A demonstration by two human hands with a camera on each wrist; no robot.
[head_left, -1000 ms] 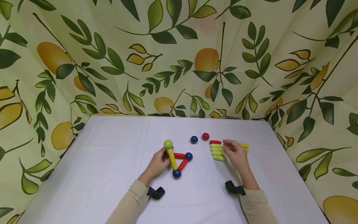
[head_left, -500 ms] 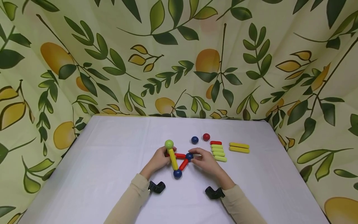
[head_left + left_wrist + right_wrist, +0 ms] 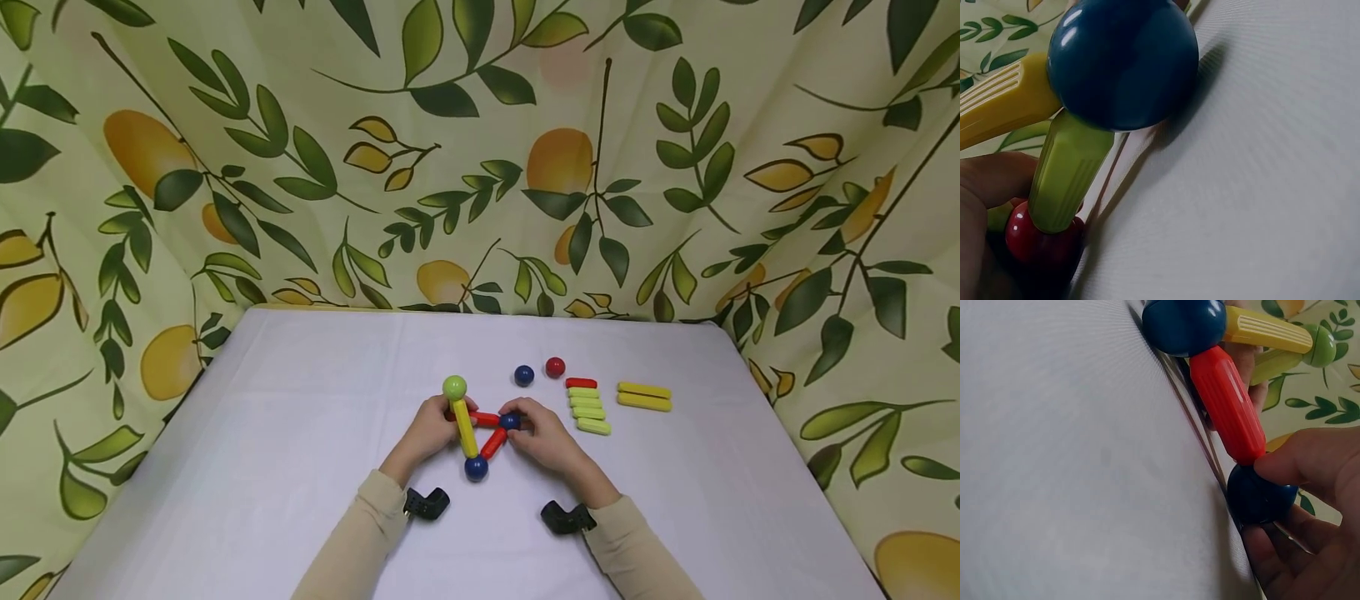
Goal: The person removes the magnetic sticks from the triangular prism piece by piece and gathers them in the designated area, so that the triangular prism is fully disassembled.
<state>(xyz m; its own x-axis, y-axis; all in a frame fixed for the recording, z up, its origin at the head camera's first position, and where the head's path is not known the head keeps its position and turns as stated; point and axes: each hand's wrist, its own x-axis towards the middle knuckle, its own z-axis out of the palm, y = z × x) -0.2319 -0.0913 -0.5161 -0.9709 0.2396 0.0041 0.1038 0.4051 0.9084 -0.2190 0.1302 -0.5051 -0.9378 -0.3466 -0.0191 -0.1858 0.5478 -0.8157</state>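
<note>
A construction of magnetic balls and rods stands between the two hands in the head view. Its front blue ball (image 3: 476,468) joins an upward-leaning yellow rod (image 3: 466,429), topped by a lime green ball (image 3: 454,387), to a red rod (image 3: 493,443). My left hand (image 3: 429,432) grips the left corner, where the left wrist view shows a red ball (image 3: 1041,240) at the end of a lime rod (image 3: 1069,178); its fingers are partly hidden. My right hand (image 3: 549,440) pinches the right corner's blue ball (image 3: 1260,497) between thumb and fingers. A second red rod (image 3: 484,419) runs behind.
Behind the construction lie a loose blue ball (image 3: 524,376) and a loose red ball (image 3: 555,367). To the right are a short red rod (image 3: 581,383), several lime rods (image 3: 587,402) in a column and two yellow rods (image 3: 644,397). A patterned curtain (image 3: 480,167) closes off the white table's back.
My right hand has moved left from beside the yellow rods to the right corner's blue ball and now pinches it. The left hand keeps its grip, and the construction has barely shifted.
</note>
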